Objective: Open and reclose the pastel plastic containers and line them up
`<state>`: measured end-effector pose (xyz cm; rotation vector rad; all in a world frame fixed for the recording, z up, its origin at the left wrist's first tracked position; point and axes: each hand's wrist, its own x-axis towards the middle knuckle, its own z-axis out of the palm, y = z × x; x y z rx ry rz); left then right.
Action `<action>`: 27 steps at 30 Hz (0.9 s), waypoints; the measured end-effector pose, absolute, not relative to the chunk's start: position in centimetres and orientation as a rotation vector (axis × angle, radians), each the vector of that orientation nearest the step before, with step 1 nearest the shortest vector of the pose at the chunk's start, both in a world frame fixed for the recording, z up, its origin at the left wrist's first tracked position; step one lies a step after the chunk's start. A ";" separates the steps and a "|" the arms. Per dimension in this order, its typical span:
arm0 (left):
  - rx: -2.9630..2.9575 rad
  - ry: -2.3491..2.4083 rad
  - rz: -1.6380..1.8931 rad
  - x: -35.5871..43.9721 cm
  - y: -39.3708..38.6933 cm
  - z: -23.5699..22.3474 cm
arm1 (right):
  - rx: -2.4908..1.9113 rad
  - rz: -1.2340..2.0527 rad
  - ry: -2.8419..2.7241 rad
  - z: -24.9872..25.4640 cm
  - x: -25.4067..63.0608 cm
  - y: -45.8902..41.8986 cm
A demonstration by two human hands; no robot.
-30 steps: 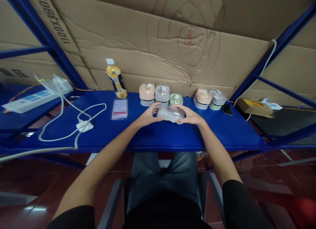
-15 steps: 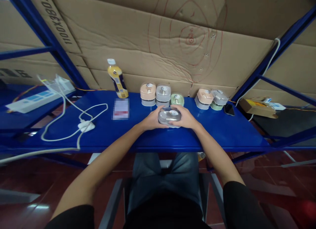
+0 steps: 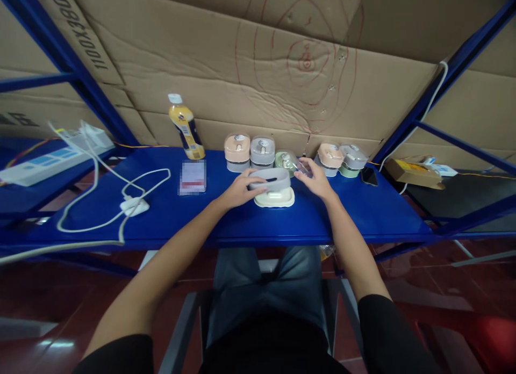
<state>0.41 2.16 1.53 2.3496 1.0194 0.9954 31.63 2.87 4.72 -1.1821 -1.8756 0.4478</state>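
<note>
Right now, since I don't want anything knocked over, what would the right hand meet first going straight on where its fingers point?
Probably the green container, led by the clear cover in the right hand; depth is unclear, so they may already touch.

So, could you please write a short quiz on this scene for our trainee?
1. Which hand holds the gray ring?
2. True or false: the bottle stands upright.
3. Which is closest to the front edge of the table: (a) the phone, (b) the cream base, or (c) the bottle?

Key: 1. The left hand. 2. True. 3. (b).
</note>
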 end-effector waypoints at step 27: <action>2.282 1.017 0.902 2.2 1.2 0.7 | -0.825 0.447 -2.321 4.0 27.7 1.3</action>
